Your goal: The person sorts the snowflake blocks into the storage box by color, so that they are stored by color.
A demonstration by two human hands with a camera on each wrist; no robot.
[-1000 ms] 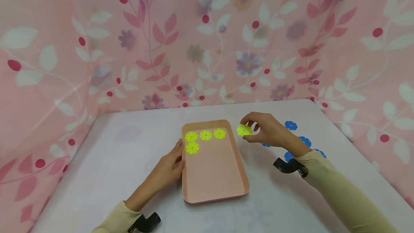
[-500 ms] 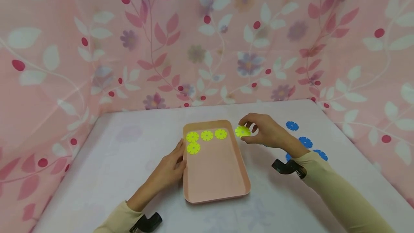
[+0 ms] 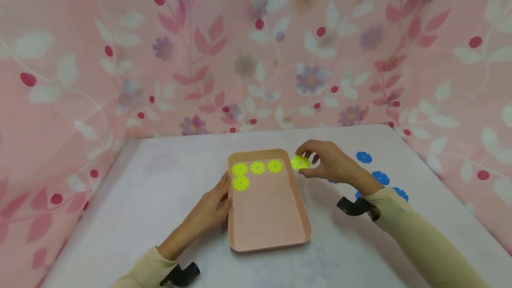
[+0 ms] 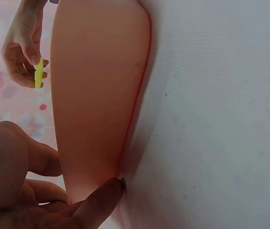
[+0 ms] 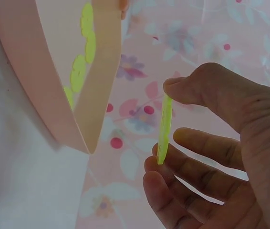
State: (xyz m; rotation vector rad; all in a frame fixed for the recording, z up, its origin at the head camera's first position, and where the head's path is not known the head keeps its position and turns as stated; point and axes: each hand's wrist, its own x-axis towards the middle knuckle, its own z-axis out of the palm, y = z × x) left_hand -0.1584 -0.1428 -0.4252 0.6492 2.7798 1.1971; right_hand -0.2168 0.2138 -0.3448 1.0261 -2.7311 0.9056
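A pink tray (image 3: 270,217) lies on the white table, with several yellow notched plastic discs (image 3: 258,168) flat at its far end. My left hand (image 3: 208,206) holds the tray's left side; in the left wrist view one finger reaches the wall's base and others lie at the rim. Just right of the tray's far right corner, my right hand (image 3: 330,161) pinches another yellow disc (image 5: 164,131) between thumb and fingertips. The right wrist view shows this disc edge-on, raised and apart from the tray.
Several blue notched discs (image 3: 364,157) lie on the table (image 3: 160,194) at the right, partly hidden by the right forearm. A floral pink curtain (image 3: 248,57) stands behind the table and along its sides. Black wrist mounts (image 3: 356,206) sit on both sleeves.
The right hand, with the pinched yellow disc, has moved slightly nearer the tray, then stayed almost still. My left hand keeps its place on the tray. The whole view has shifted a little.
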